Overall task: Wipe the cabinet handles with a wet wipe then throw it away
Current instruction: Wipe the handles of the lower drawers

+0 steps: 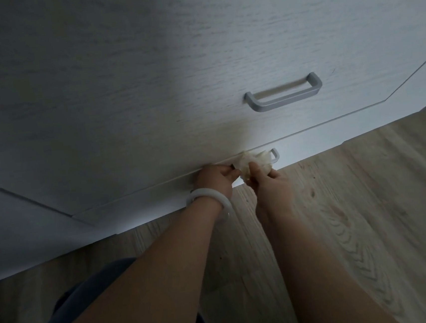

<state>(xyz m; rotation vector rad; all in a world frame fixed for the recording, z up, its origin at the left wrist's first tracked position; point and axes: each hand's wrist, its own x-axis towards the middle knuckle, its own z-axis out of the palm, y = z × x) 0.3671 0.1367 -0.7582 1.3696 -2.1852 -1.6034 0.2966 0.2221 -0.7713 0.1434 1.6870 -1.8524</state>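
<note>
Both my arms reach down to the lowest drawer of the pale wooden cabinet (146, 76). My right hand (268, 182) is closed around the wet wipe (252, 160), which is crumpled into a soft white bundle and pressed over the lower handle (275, 154). Only the right end of this handle shows, just beyond my fingers; the rest is hidden under the wipe. My left hand (215, 178) is right beside the right one, with its fingers curled and their tips touching the left edge of the wipe. I cannot tell if they pinch the wipe or only hold the hidden end of the handle. On my left wrist sits a white bangle (209, 202).

Above my hands and a little to the right, on the drawer front higher up, is the upper handle (283, 92), a grey metal bar, bare and well apart from the wipe.

Under my arms lies the light wooden floor (354, 212), and near my left elbow I see my knee in dark blue trousers (89, 295).
</note>
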